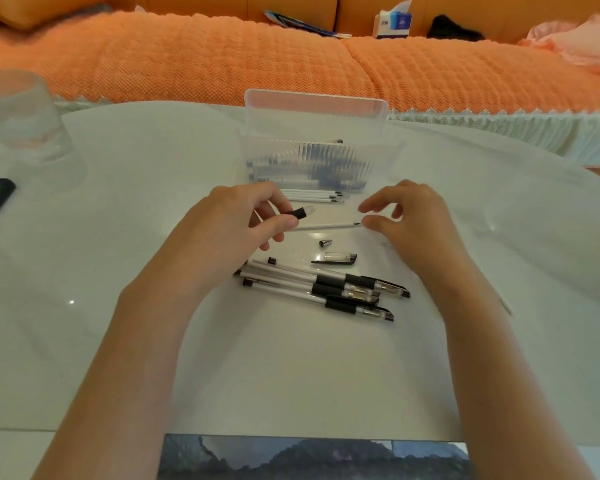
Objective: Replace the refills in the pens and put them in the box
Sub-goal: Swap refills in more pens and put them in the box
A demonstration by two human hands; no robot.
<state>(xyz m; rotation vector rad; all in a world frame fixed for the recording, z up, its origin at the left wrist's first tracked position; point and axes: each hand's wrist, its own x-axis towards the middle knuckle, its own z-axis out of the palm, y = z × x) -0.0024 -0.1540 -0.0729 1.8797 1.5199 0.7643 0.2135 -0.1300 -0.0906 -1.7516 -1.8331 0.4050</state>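
Partway: left hand [236, 223] grips an open barrel [300, 213], right hand [407, 216] curls at the refill [326, 226] tip, grip unclear; box [312, 161] at 12 o'clock part-filled, pens [326, 289] at 6 o'clock waiting.

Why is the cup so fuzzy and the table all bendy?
Head view: the cup sits near the frame's edge, where the picture goes soft. The wide-angle lens bends the far edge of the table. A tiny glare spot shines on its left side.
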